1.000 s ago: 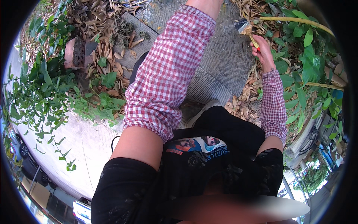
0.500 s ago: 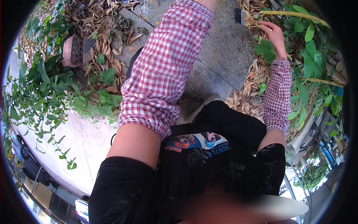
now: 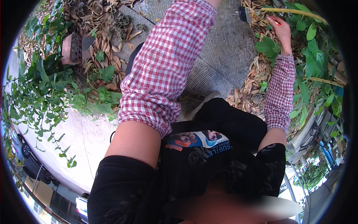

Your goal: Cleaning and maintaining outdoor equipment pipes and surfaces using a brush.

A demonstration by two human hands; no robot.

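My right hand (image 3: 282, 31) is closed around the handle of a flat paintbrush (image 3: 243, 15), whose reddish handle end shows between the fingers. The brush's dark bristles point left, over the edge of the grooved paving (image 3: 223, 48) beside dry leaves. My left arm, in a red-and-white checked sleeve (image 3: 160, 71), stretches up past the top edge; only a bit of wrist (image 3: 213, 3) shows and the hand itself is out of the picture. A matching checked sleeve (image 3: 280, 89) covers my right forearm.
A yellowish stalk (image 3: 294, 12) runs just above my right hand, with green leaves (image 3: 313, 56) to its right. Dry leaves (image 3: 248, 80) line the paving. On the left are a brick (image 3: 71, 50), trailing plants (image 3: 44, 78) and, farther off, a parked dark car (image 3: 33, 160).
My right hand has shifted slightly right with the paintbrush, and its reddish handle end has come into sight. My left arm has barely moved.
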